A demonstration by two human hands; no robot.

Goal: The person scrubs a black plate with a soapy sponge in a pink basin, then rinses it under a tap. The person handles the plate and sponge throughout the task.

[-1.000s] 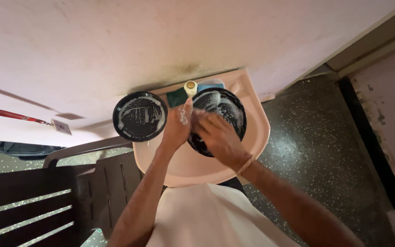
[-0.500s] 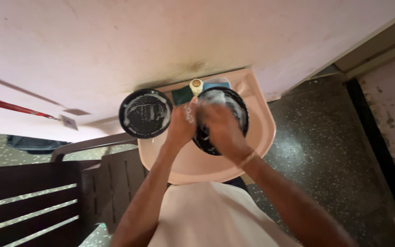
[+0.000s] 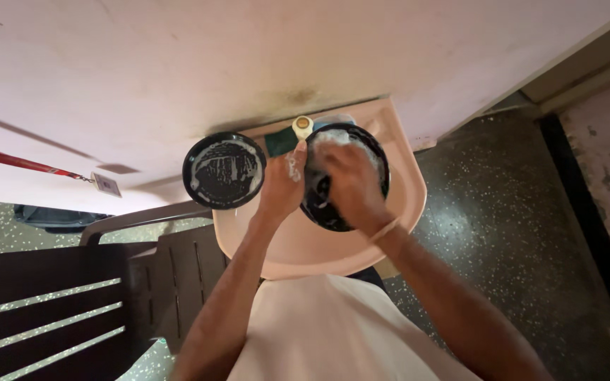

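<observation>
Head view, looking straight down: a pale pink ceramic wash basin (image 3: 298, 250) sits against a pinkish-white wall just above the middle of the frame. Over the basin's upper right part, a round black plate covered in white soap suds (image 3: 379, 159) is held tilted. The left hand (image 3: 282, 185) clasps the plate's left edge, fingers curled around the rim with foam on the knuckles. The right hand (image 3: 344, 182) lies on the plate's face, fingers bent and pressed down against the sudsy surface; whether it holds a sponge or cloth underneath cannot be told. A thin band circles the right wrist. Just left of the hands, on the basin's upper left rim, rests a second round black plate smeared with white lather (image 3: 224, 171), apart from both hands. At the basin's top edge stands a small cream-coloured tap (image 3: 303, 126), with a dark green scrub pad (image 3: 277, 142) just beside it. In the lower left of the frame stands a dark brown slatted plastic chair (image 3: 58, 303) on a speckled floor.
</observation>
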